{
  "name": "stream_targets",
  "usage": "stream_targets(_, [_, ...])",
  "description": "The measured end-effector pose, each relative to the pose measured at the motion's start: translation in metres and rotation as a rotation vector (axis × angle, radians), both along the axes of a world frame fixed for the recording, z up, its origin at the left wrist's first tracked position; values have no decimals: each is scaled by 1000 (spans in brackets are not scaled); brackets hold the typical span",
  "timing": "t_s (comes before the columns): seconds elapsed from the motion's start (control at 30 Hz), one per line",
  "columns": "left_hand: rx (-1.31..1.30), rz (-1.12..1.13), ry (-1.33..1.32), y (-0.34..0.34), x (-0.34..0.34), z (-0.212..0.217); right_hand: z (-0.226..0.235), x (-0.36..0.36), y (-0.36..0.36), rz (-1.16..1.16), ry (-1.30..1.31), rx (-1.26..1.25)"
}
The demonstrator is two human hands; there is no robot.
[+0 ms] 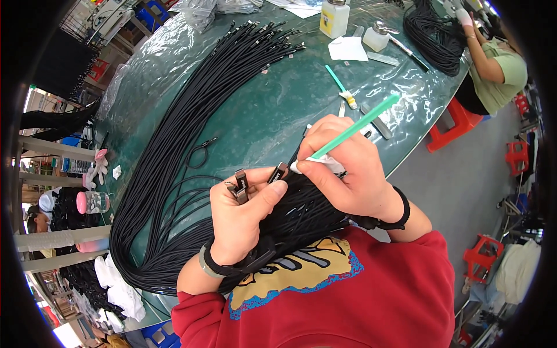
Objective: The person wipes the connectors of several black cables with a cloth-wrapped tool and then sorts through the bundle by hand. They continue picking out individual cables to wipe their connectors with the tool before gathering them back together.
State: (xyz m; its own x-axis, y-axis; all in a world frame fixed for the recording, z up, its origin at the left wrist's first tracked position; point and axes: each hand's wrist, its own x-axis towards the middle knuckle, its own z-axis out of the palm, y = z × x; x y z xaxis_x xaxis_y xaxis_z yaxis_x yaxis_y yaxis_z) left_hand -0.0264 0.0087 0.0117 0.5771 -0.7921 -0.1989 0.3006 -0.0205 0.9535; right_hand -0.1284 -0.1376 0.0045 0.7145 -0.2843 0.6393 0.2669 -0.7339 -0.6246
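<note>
Head view showed the left hand (238,219) pinching a black plug (277,174) with its thumb and a finger, near the middle of the frame. More black plugs (241,180) poked out between its fingers, just left of that one. The right hand (362,168) gripped a green stick (362,122) like a pencil, with a white scrap (332,165) tucked under its fingers. The stick was long and slanted from lower left to upper right. Its white tip (293,167) was just right of the pinched plug; I could not tell if they touched. The plug leaned up and right too, and the left hand was nearer to it.

At the top stood a square bottle (334,20) with a yellow label, and right of it a squat bottle (376,39) with a metal top. Far left was a clear jar (96,202) with a pink lid. I could not tell what any of them held.
</note>
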Motion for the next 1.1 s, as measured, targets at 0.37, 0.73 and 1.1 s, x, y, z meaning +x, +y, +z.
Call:
stream_targets(0.37, [-41, 29, -53, 0, -4, -3, 10, 10, 3, 7, -93, -73])
stream_targets(0.73, [-17, -43, 142, 0, -1, -1, 3, 12, -7, 47, -169, -23])
stream_targets(1.1, [77, 10, -234, -12, -10, -6, 11, 4, 0, -73, -73, 58])
